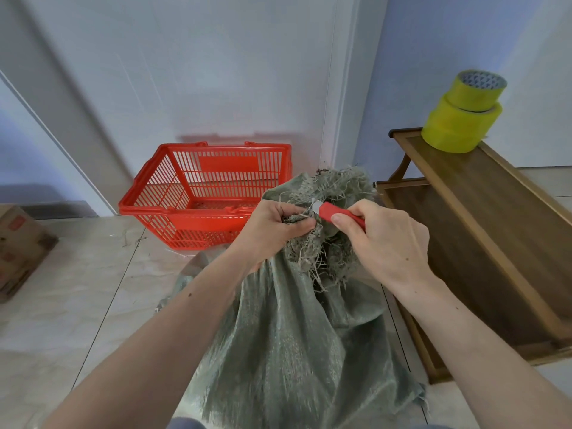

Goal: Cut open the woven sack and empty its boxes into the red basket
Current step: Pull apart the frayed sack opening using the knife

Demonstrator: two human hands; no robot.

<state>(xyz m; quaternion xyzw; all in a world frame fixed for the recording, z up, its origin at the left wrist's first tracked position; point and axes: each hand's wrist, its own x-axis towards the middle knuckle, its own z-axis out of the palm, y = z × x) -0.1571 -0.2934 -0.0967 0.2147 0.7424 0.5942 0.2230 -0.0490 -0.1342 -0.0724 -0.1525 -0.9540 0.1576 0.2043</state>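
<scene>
The left hand (272,226) pinches the sack (288,335) at its frayed neck; the right hand (383,239) grips the knife (332,213). The blade sits just beside the left fingertips (305,226), so the cut is best drawn away from them, keeping the neck taut.

place: home room or shop back room, can't tell
floor: glossy beige tiles (77,305)
right: brown wooden shelf unit (483,243), yellow tape rolls (462,116)
far: plain white wall panels (216,72)
left: brown cardboard box (18,246)

Red knife (340,215) at gripped woven sack (294,335) neck.

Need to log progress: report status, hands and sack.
Left hand grips the sack's frayed neck. Right hand holds red utility knife, blade at the tie. Woven sack still closed. Red basket beyond, nothing blocking.
</scene>
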